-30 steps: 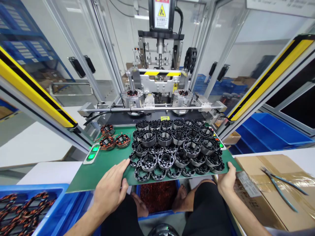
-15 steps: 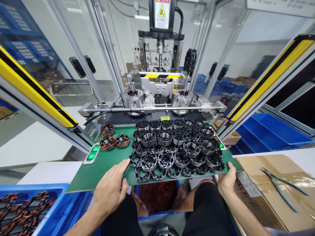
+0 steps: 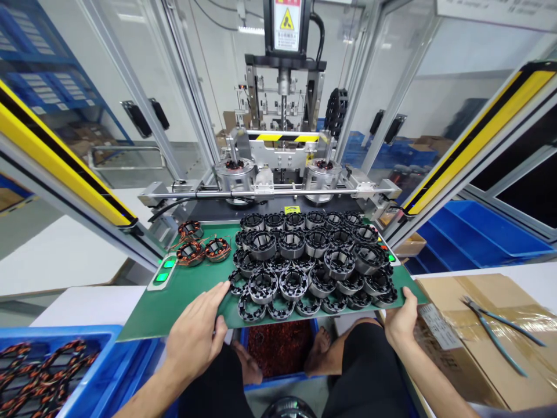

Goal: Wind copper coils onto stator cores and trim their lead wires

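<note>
My left hand (image 3: 195, 337) grips the left front edge of a thin green board (image 3: 230, 316), thumb side on top. Holding the board's right front corner is my right hand (image 3: 401, 325). The board carries several rows of black ring-shaped stator cores (image 3: 308, 261), some stacked two high. It rests on a green work surface (image 3: 156, 316) in front of a press machine (image 3: 281, 162). Three copper-wound stators (image 3: 198, 247) lie on that surface, left of the board.
Two lit green buttons (image 3: 164, 270) sit at the surface's left edge. A blue bin (image 3: 52, 366) of wound stators is at lower left. A cardboard box (image 3: 478, 337) with pliers (image 3: 496, 325) is on the right. Below, a bin of red scrap (image 3: 278, 348) lies between my feet. Yellow-striped guard posts flank the machine.
</note>
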The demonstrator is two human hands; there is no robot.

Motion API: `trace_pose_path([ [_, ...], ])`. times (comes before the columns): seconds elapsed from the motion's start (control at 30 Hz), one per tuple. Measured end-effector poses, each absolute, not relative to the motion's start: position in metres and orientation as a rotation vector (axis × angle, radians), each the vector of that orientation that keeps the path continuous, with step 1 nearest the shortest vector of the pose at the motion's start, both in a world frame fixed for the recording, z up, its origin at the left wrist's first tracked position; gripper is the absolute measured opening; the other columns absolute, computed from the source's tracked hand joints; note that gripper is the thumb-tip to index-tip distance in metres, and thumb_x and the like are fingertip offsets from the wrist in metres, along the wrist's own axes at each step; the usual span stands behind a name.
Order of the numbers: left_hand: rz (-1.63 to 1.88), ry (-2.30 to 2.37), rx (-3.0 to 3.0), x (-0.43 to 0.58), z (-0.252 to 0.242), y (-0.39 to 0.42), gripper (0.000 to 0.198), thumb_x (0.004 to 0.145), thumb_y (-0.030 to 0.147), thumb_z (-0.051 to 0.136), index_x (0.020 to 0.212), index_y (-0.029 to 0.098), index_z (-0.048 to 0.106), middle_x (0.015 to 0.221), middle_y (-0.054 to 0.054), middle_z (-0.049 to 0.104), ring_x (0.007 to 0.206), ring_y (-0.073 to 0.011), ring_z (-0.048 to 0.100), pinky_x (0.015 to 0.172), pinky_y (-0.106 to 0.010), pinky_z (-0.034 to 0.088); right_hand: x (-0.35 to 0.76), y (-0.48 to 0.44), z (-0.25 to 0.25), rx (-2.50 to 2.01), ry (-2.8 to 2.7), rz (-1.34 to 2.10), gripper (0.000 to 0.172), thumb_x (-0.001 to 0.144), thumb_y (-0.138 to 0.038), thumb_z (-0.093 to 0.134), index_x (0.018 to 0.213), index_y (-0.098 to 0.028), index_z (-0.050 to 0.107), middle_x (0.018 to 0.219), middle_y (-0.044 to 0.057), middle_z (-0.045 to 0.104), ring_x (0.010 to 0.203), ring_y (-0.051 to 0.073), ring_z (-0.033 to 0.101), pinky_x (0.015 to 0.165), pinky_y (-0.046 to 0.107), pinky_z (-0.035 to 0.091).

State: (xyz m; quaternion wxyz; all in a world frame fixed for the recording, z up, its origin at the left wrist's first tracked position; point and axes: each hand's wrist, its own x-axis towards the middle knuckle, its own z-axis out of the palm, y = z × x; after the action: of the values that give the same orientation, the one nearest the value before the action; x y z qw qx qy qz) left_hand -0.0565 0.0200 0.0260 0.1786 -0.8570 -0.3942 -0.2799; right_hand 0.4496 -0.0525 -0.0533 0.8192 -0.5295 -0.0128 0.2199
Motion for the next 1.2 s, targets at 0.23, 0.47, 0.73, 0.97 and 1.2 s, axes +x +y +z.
trace_pose_path([
  [0.23,-0.789,-1.122,-2.443,-0.0587,0.0231,0.0206,0.08,0.109,0.017,0.049,0.187,0.02,0.033,0.153,-0.014,0.082,0.132,-0.0295,0.084,0.119,-0.044,0.063,0.4505,-0.0535,-0.0551,-1.143,-0.047,0.461,0.046,0.08,-0.052,0.078,0.116,-0.024,0.075,0.129,0.003,0.084,0.144,0.026,0.073,0.134,0.041,0.054],
  [0.47,-0.791,-1.129,-2.432,-0.0591,0.0223,0.0209,0.08,0.109,0.018,0.048,0.188,0.021,0.033,0.152,-0.014,0.082,0.131,-0.0297,0.085,0.117,-0.044,0.063,0.4478,-0.0526,-0.0519,-1.161,-0.042,0.458,0.045,0.08,-0.054,0.077,0.114,-0.026,0.075,0.129,-0.001,0.085,0.143,0.025,0.073,0.137,0.043,0.052],
  [0.73,-0.788,-1.15,-2.464,-0.0601,0.0205,0.0209,0.084,0.107,0.018,0.052,0.188,0.023,0.032,0.156,-0.013,0.081,0.132,-0.03,0.084,0.12,-0.045,0.063,0.4477,-0.0528,-0.0521,-1.158,-0.015,0.467,0.047,0.079,-0.054,0.077,0.116,-0.026,0.076,0.128,0.0,0.084,0.138,0.025,0.075,0.136,0.045,0.051],
  [0.97,-0.8,-1.145,-2.45,-0.0593,0.0205,0.0205,0.083,0.107,0.017,0.05,0.188,0.023,0.031,0.154,-0.012,0.082,0.133,-0.0293,0.084,0.12,-0.044,0.063,0.4506,-0.0524,-0.0568,-1.144,-0.039,0.462,0.044,0.081,-0.054,0.078,0.114,-0.024,0.075,0.128,0.003,0.084,0.141,0.025,0.073,0.131,0.04,0.057],
  [1.2,-0.787,-1.132,-2.451,-0.06,0.0224,0.0212,0.082,0.107,0.018,0.05,0.187,0.022,0.033,0.154,-0.013,0.082,0.132,-0.0294,0.084,0.119,-0.044,0.064,0.4469,-0.0528,-0.0521,-1.135,-0.028,0.458,0.045,0.083,-0.052,0.076,0.118,-0.025,0.076,0.129,0.0,0.084,0.14,0.024,0.074,0.135,0.042,0.053],
])
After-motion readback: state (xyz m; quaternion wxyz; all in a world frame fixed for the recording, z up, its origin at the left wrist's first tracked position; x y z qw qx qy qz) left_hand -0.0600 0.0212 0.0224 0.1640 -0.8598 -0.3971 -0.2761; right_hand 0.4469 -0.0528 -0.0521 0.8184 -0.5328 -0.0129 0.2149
